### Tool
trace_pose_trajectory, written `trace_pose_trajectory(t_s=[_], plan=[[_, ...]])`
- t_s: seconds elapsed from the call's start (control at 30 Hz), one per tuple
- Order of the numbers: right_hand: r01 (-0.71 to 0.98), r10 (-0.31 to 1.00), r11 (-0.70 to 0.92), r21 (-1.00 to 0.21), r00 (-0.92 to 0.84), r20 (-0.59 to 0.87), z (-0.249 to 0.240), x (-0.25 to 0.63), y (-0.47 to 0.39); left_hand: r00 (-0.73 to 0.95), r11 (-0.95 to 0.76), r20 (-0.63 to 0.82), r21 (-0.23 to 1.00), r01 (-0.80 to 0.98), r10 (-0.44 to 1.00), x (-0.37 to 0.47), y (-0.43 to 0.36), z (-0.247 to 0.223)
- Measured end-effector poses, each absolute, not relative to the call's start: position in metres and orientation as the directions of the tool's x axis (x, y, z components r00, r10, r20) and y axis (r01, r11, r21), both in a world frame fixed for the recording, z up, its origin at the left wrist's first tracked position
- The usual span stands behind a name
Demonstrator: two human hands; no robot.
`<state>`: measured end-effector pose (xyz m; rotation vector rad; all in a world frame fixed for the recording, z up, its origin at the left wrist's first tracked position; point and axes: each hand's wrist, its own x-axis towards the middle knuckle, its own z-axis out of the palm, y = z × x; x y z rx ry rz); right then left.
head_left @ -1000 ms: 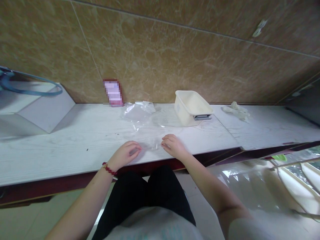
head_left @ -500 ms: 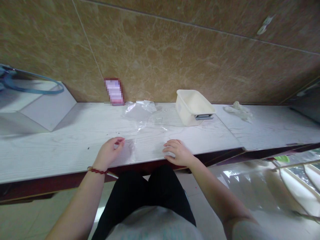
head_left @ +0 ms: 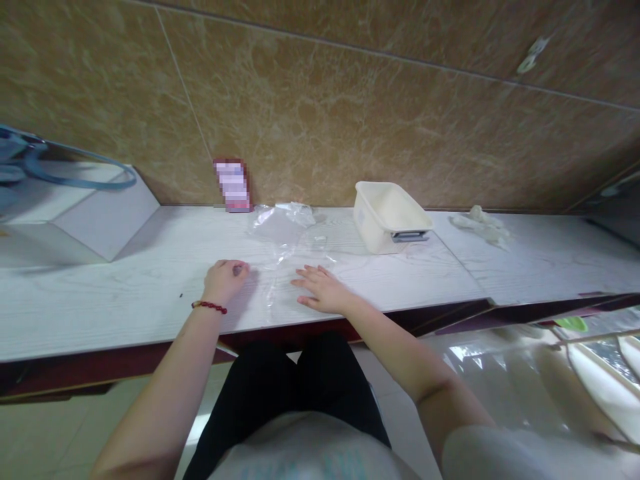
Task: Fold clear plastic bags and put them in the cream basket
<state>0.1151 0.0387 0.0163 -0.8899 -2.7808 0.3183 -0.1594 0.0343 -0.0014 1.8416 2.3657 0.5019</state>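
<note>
A clear plastic sheet or bag [head_left: 280,283] lies flat on the white table [head_left: 125,293] in front of me. My left hand [head_left: 225,279], with a red bead bracelet on the wrist, pinches the sheet's left edge. My right hand [head_left: 320,289] lies flat, fingers spread, pressing on the sheet's right part. Behind it, near the wall, lies more crumpled clear plastic [head_left: 283,220].
A cream plastic tub [head_left: 390,215] stands at the back right on a small scale. Pale crumpled gloves [head_left: 481,222] lie further right. A pink-white pack [head_left: 233,185] leans on the tiled wall. A white box [head_left: 75,213] with a blue strap sits at left.
My hands moved apart, spreading the clear sheet. The left hand went left and further onto the table; the right hand then slid left and flattened on the sheet.
</note>
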Motion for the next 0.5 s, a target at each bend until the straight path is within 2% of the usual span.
trace_pose_trajectory(t_s=[0.3,0.5], plan=[[0.518,0.596,0.788,-0.332,-0.778,0.199,0.012,0.118,0.036,-0.310,0.226,0.192,0.362,0.904,0.931,-0.150,0.030,-0.003],[0.516,0.604,0.777,-0.361,-0.772,0.196,0.013,0.118,0.036,-0.327,0.250,0.140,0.394,0.884,0.935,-0.147,0.033,0.000]])
